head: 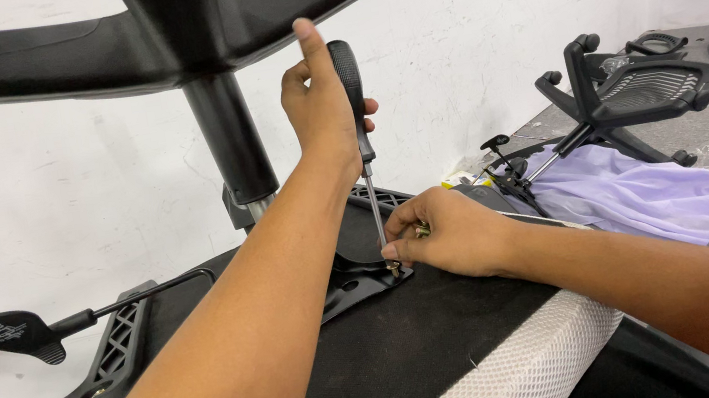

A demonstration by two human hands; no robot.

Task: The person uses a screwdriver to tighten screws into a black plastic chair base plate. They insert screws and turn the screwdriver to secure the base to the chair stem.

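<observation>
The left hand (320, 106) grips a black-handled screwdriver (358, 133) upright. The right hand (446, 234) pinches a screw (395, 268) at its tip, on the black mounting plate (356, 285) of an upturned chair seat (414, 349).

A: We get bright, even, diffuse light; white wall (47, 207) almost washed out, no hard glare.
B: We see soft shadows only, sharp centre, slight wide-angle bending at edges.
</observation>
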